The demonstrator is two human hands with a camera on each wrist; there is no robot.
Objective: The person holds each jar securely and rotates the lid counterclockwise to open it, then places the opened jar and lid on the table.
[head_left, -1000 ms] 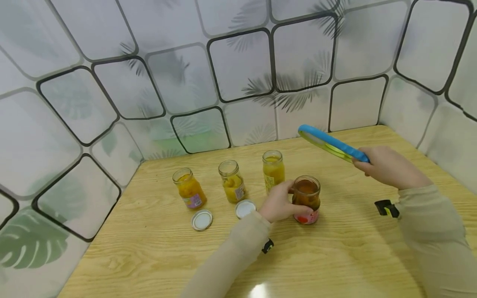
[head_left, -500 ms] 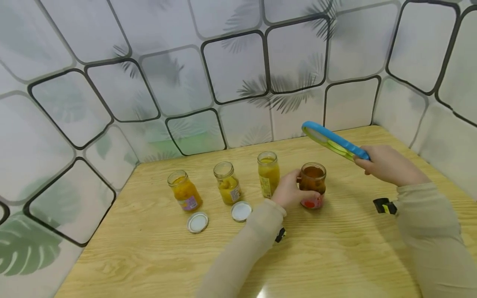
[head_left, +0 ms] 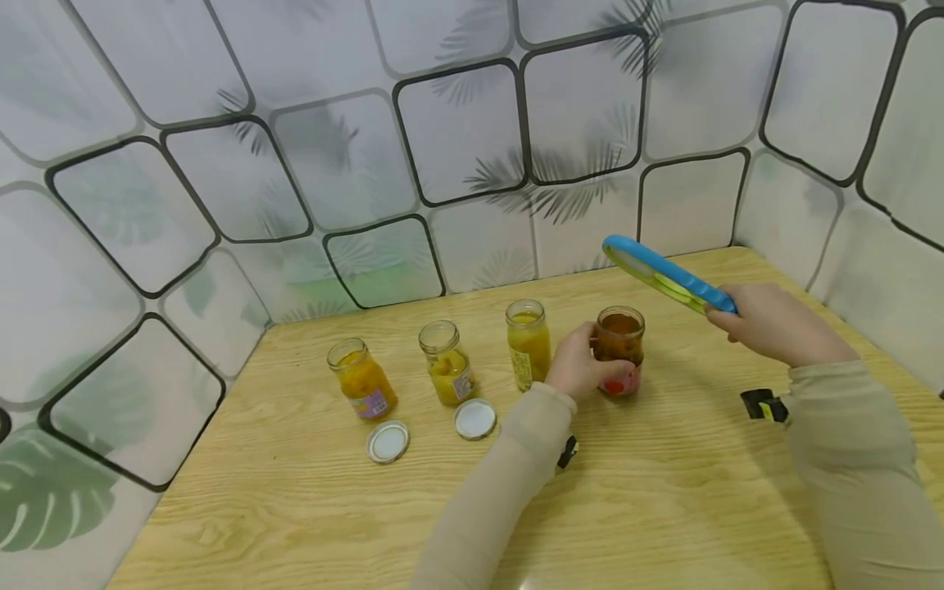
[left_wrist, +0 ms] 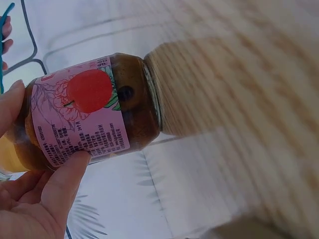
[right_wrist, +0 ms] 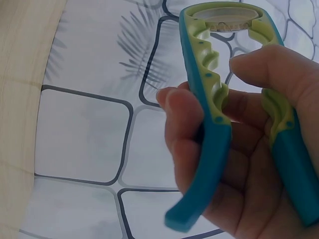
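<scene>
My left hand (head_left: 575, 365) grips a glass jar of dark brown contents (head_left: 619, 324), thumb across its pink label. In the left wrist view that label (left_wrist: 55, 119) carries a red fruit, and the jar's base is at the wooden tabletop. The jar's mouth is uncovered. My right hand (head_left: 774, 324) holds a blue and green jar opener (head_left: 667, 270) raised over the table, right of the jar. Fingers wrap one handle in the right wrist view, where a pale round lid-like disc (right_wrist: 227, 21) sits in the opener's looped end.
Left of the held jar stand three uncovered jars: one with yellow contents (head_left: 528, 344), one with pale yellow pieces (head_left: 447, 365), and one with orange pieces (head_left: 363, 381). Two lids, one white-faced (head_left: 475, 419) and another (head_left: 387, 442), lie before them. Patterned wall panels (head_left: 457, 131) border the wooden table (head_left: 295, 500).
My left hand has slid the brown jar back and slightly right, level with the row of other jars. The right hand still holds the opener up, barely shifted.
</scene>
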